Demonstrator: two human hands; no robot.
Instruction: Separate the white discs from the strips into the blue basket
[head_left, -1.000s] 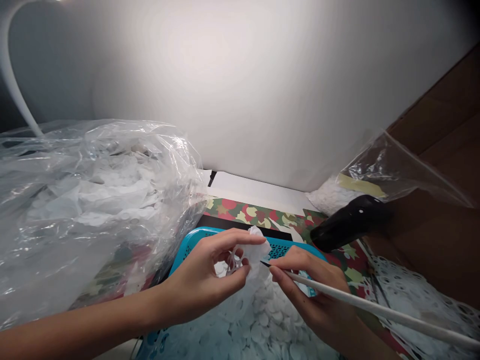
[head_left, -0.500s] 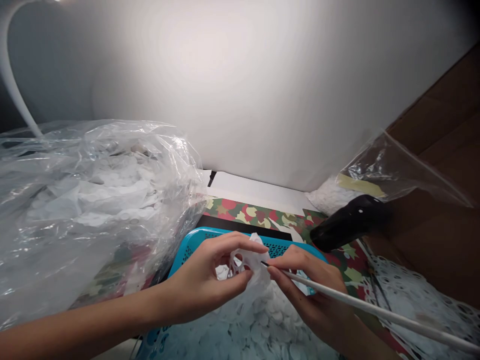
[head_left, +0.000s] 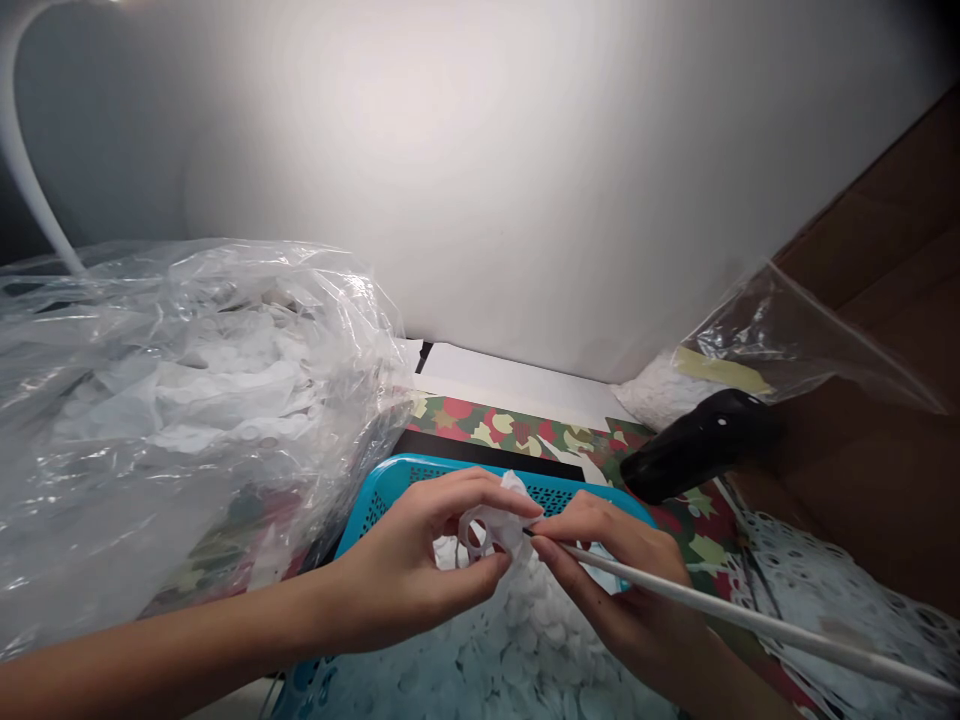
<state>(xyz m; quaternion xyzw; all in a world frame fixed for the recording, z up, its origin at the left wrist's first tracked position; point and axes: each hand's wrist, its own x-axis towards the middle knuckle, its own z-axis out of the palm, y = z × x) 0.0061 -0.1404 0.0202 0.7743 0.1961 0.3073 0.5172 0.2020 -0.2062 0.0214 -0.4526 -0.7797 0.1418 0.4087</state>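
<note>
My left hand (head_left: 409, 545) is over the blue basket (head_left: 394, 467), thumb and fingers curled round a thin white sheet with round holes (head_left: 495, 522). My right hand (head_left: 626, 565) pinches a long white rod with a dark tip (head_left: 720, 605). That tip touches or nearly touches the sheet, between the two hands. The rod runs back to the lower right edge of the view. Below both hands, a heap of small white discs (head_left: 551, 635) fills the basket. My fingertips partly hide the sheet.
A big clear plastic bag (head_left: 225, 400) of white pieces lies on the left, before a white lamp arm (head_left: 34, 170). On the right are a black cylindrical object (head_left: 697, 445), a bag of white bits (head_left: 652, 388), white holed sheets (head_left: 840, 590) and a brown cardboard box (head_left: 892, 240).
The white sheet has shifted and turned slightly in my left fingers, so a ring-shaped hole shows more clearly. My left fingertips have moved a little to the right. The rod stays in my right hand.
</note>
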